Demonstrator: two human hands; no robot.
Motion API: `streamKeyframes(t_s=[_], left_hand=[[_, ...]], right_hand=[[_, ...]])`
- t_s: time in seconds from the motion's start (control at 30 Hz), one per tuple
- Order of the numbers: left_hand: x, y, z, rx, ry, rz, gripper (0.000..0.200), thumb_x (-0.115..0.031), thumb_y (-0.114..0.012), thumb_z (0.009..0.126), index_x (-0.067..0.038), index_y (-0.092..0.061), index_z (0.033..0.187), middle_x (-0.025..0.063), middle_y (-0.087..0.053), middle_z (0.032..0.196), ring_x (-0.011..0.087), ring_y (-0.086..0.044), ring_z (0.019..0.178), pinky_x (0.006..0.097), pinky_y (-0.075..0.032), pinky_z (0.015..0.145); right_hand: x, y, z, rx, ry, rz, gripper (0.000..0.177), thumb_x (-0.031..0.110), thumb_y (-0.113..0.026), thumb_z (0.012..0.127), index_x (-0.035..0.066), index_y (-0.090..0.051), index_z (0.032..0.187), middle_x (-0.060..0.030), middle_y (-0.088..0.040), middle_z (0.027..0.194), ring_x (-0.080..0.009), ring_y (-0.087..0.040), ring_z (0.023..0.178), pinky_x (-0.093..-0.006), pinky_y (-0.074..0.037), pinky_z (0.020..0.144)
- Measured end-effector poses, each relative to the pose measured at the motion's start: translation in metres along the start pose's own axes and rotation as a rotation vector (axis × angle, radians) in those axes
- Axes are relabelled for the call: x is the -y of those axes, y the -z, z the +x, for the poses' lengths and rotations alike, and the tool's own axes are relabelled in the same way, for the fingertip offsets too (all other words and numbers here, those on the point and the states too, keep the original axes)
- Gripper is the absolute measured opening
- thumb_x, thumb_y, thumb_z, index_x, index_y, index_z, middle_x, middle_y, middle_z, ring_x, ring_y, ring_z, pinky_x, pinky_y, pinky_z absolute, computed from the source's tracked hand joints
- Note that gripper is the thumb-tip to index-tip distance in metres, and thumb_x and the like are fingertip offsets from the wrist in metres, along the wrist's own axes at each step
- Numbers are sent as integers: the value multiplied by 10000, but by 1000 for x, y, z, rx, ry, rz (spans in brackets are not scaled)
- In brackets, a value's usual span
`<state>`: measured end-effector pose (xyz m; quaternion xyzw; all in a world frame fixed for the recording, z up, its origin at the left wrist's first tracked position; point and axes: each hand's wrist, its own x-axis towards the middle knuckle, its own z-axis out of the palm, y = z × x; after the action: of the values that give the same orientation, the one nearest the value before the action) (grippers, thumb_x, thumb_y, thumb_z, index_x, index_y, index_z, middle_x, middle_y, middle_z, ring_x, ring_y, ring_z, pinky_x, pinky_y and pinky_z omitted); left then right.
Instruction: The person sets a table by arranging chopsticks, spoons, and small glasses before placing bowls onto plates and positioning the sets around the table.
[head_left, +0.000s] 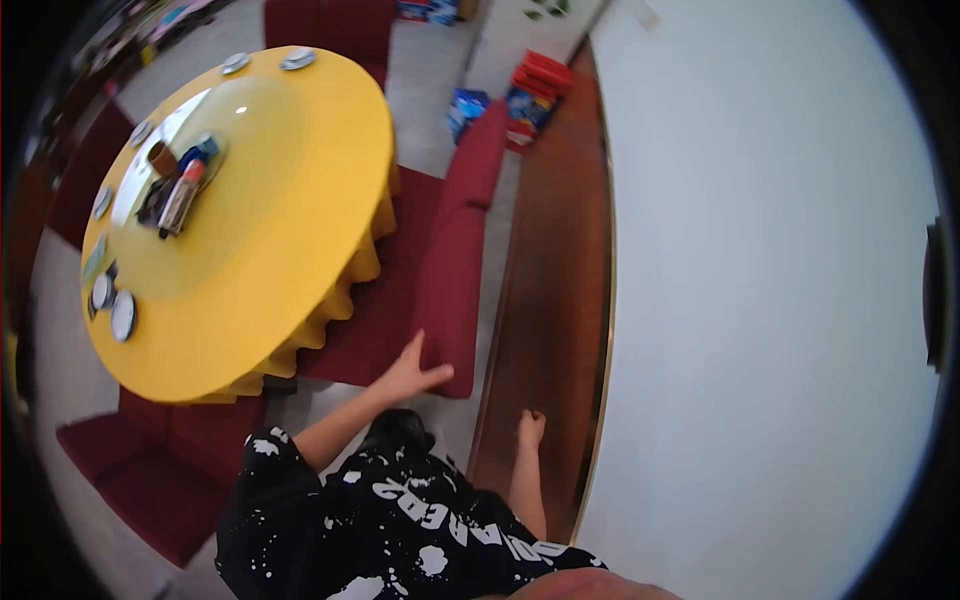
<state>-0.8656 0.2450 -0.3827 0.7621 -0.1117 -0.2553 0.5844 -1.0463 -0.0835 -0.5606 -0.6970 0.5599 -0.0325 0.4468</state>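
My left hand point(415, 371) reaches forward with thumb and fingers spread, and nothing is in its grasp. It overlaps the near end of a dark red bench backrest point(448, 300) in this view. The bench's seat point(385, 290) runs beside a round table with a yellow cloth point(330, 200). My right hand point(532, 428) is low on the right, fingers curled in, with no object showing in it. Behind it lies a brown wooden panel point(545, 300) along the wall.
A glass turntable point(250, 150) on the table bears a bottle point(182, 198) and a brown cup point(162, 158). Stacked dishes point(123, 315) sit near the table's rim. Another red seat point(160, 470) is at lower left. Red and blue packages point(535, 95) stand beyond the bench by the white wall point(760, 250).
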Motion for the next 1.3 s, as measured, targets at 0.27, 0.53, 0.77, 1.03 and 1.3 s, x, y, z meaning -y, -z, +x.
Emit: streamKeyframes(t_s=[0.27,0.53,0.77,1.03,1.3], left_hand=[[26,-24,-26,-60,328,-297,853,-576,-580,917,4,-329,1491,272,-419,1456,361,-413,1369,388,-346,1121],[54,-31,21,-297,441,-134,643,-526,-475,983,-2,-523,1351,250,-599,1274,371,-559,1223,419,-427,1034],[9,-9,103,-380,520,-152,639,-514,-456,989,0,-511,1364,272,-562,1325,396,-522,1266,419,-401,1067],[-125,14,316,-812,536,291,578,-423,-500,975,12,-495,1356,263,-593,1260,418,-573,1164,481,-450,987],[-162,7,434,-1269,664,781,260,-270,-664,800,-84,-692,980,89,-688,1023,287,-647,966,421,-485,835]], right_hand=[[168,-18,119,-25,279,-464,569,244,-623,841,-20,-501,1331,-291,-582,1265,-417,-567,1193,-466,-457,1027],[152,-45,167,209,92,-628,526,251,-538,873,-65,-538,1293,-282,-572,1312,-371,-530,1276,-418,-406,1072],[297,-142,306,346,328,-651,518,248,-588,855,-72,-569,1262,-265,-634,1231,-396,-583,1204,-420,-452,1009],[469,-265,498,575,158,-376,441,257,-577,907,-37,-599,1235,-203,-665,1135,-295,-636,1033,-429,-505,884],[635,-385,590,649,-353,-378,402,327,-519,920,25,-543,1185,-193,-631,983,-317,-635,722,-491,-545,649]])
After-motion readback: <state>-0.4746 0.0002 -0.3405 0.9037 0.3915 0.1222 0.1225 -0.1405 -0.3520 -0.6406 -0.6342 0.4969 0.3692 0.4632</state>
